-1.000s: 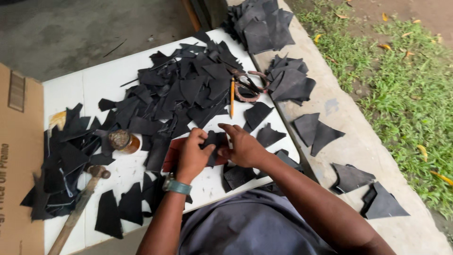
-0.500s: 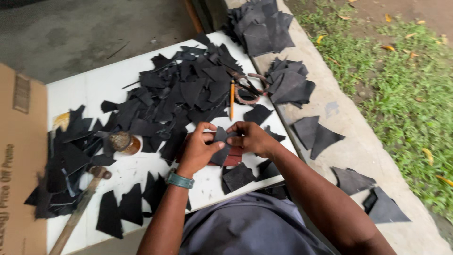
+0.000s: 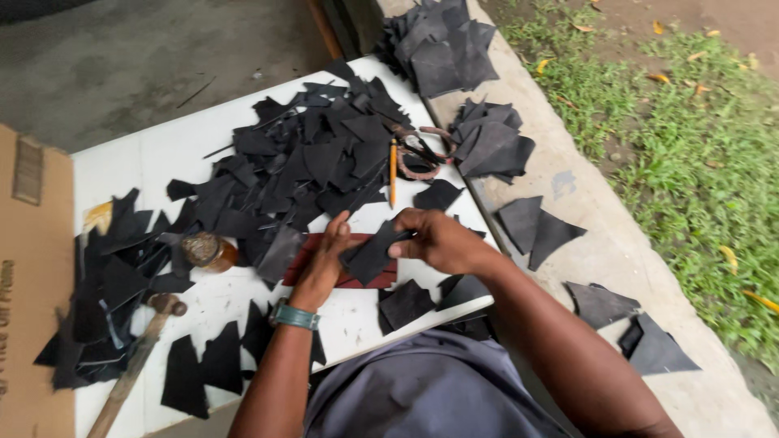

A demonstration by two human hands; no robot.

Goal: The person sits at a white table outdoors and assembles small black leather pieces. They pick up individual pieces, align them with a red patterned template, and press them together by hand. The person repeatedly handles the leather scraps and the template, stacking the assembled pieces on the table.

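Both my hands hold one black leather piece (image 3: 372,253) just above a dark red pad (image 3: 302,258) on the white board (image 3: 154,166). My left hand (image 3: 324,258), with a teal watch on its wrist, grips the piece's left side. My right hand (image 3: 442,239) pinches its right edge. A large heap of black leather scraps (image 3: 312,158) lies on the board beyond my hands.
An orange pencil (image 3: 393,169) and scissors (image 3: 422,152) lie at the board's far right. A hammer (image 3: 138,353) and a small glue tin (image 3: 207,250) sit at the left. More black pieces lie on the concrete ledge (image 3: 560,182). Cardboard (image 3: 24,268) is at far left, grass at right.
My hands have shifted slightly toward me and right, and the black piece between them is turned and spread wider over the red pad.
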